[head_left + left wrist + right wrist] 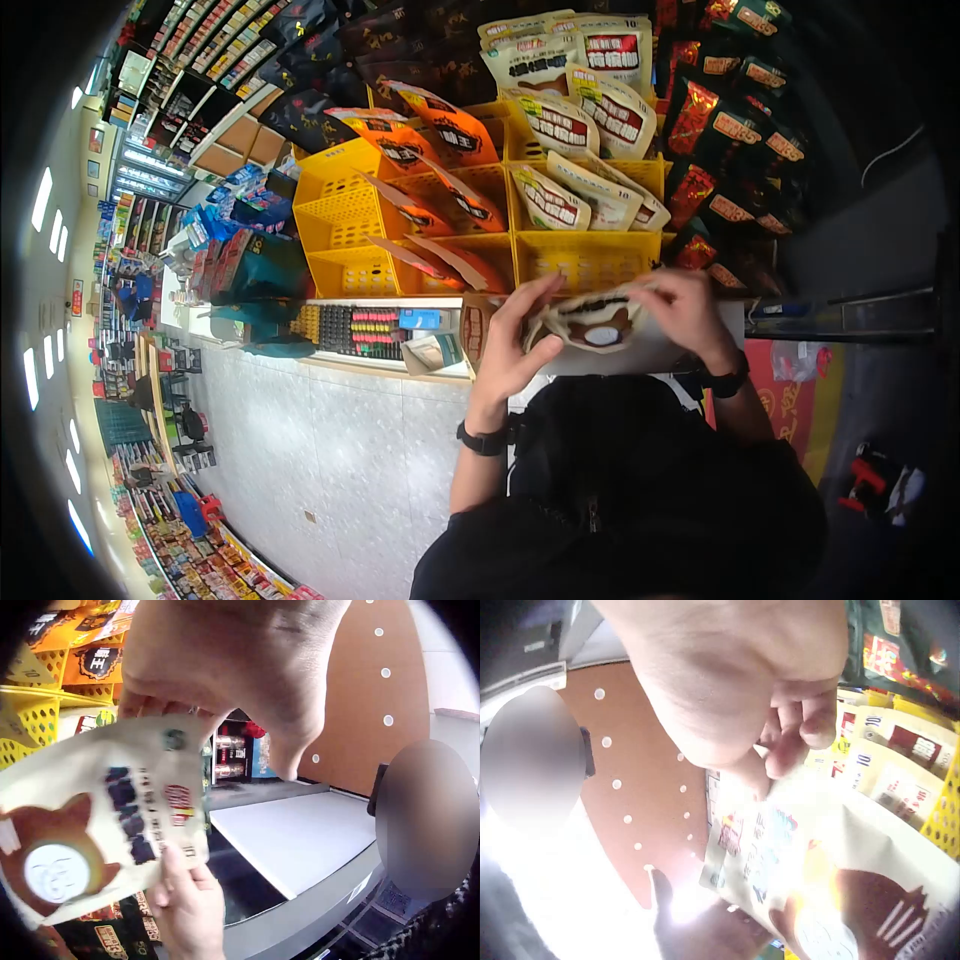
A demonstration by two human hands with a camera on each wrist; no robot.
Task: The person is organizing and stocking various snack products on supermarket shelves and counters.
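Observation:
A cream snack bag (598, 333) with a brown cartoon animal and a white oval is held up before the person's chest. The right hand (685, 312) pinches its edge; in the left wrist view that hand's thumb (174, 871) presses the printed face. At the bag's other end is the left hand (515, 345), thumb and fingers spread apart. Its fingers (161, 705) are partly hidden behind the bag (150, 802) in the left wrist view. The right wrist view shows the same bag (810, 855) beneath the right hand (735, 682), with the left hand (712, 930) low down.
Yellow divided baskets (340, 215) stand ahead, holding orange bags (450, 125) and cream bags (610, 110). Dark green bags (735, 130) are on the right. Below the baskets runs a counter with a small-goods rack (365, 330). Store shelves (190, 520) line the far left.

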